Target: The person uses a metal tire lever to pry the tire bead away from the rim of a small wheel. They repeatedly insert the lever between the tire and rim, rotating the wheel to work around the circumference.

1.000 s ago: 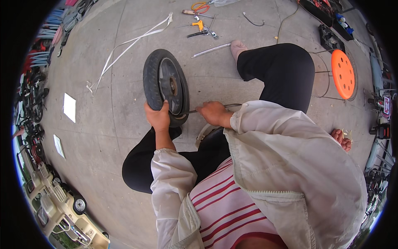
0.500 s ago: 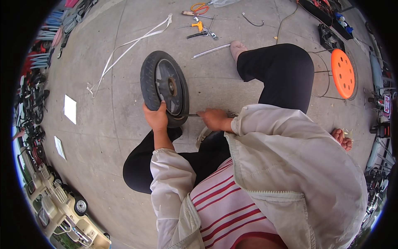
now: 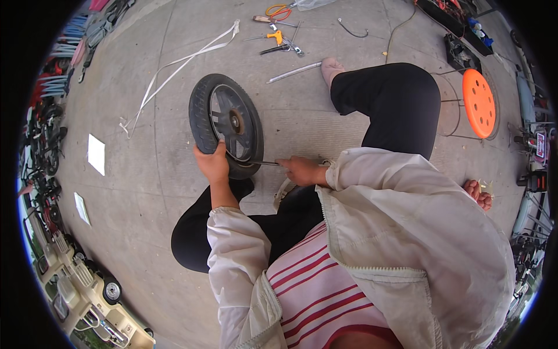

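Observation:
A small spoked wheel with a black tire [image 3: 200, 113] stands on the ground in front of me, leaning left with its dark hub side facing right. My left hand [image 3: 213, 166] is closed round the near left part of the tire, thumb over the rim. In my closed right hand [image 3: 303, 171] is a thin metal tire lever [image 3: 264, 163]. Its far end meets the wheel at the lower edge, between tire and rim; the very tip is hidden.
Beyond the wheel lie a white strap [image 3: 186, 58], an orange-handled tool [image 3: 275, 38], a metal bar [image 3: 294, 72] and a hooked rod [image 3: 353, 29]. An orange stool [image 3: 480, 103] stands right, near a black toolbox [image 3: 462, 52]. Parked vehicles [image 3: 87, 279] line the left.
The wheel has tipped slightly to the left, showing more of its hub side. My left hand has shifted left with it, and the right hand stays on the tire lever.

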Motion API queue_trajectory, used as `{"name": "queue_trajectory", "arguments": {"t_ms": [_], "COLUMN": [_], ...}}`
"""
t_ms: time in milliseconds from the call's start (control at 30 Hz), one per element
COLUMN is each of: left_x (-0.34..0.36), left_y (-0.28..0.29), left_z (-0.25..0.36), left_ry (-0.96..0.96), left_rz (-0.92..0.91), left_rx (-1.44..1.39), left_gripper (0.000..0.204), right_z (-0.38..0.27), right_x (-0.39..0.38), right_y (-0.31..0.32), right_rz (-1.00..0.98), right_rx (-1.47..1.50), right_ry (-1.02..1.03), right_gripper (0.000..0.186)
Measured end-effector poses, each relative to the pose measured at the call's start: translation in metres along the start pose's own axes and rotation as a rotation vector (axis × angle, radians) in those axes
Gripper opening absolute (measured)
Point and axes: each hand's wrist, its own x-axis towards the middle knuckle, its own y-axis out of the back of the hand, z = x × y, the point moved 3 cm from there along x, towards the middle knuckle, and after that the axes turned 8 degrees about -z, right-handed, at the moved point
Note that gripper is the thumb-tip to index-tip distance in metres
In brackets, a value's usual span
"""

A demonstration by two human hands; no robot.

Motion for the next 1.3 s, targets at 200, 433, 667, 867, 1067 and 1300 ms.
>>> {"name": "queue_trajectory", "arguments": {"t_ms": [200,433,667,867,1067,1300], "left_x": [0.005,0.009,-0.004,-0.026,-0.032,-0.04], "left_y": [0.0,0.005,0.002,-0.027,-0.005,-0.006], "left_z": [0.001,-0.003,0.021,-0.012,0.008,0.006], "left_ry": [0.11,0.179,0.183,0.058,0.174,0.153], "left_rz": [0.075,0.092,0.014,0.085,0.021,0.137], "left_rx": [-0.09,-0.104,-0.668,-0.373,-0.401,-0.369], "left_gripper": [0.058,0.061,0.075,0.074,0.066,0.055], "right_z": [0.009,0.015,0.005,-0.016,-0.052,-0.046], "right_x": [0.001,0.006,-0.002,-0.01,-0.029,-0.032], "right_y": [-0.011,0.003,0.033,0.053,0.101,0.095], "right_rz": [0.022,0.14,0.241,0.354,0.272,0.199], "right_rx": [0.052,0.017,-0.023,-0.17,-0.516,-0.499], "right_ry": [-0.009,-0.042,-0.138,-0.058,0.122,0.1], "right_gripper": [0.061,0.045,0.025,0.022,0.026,0.023]}}
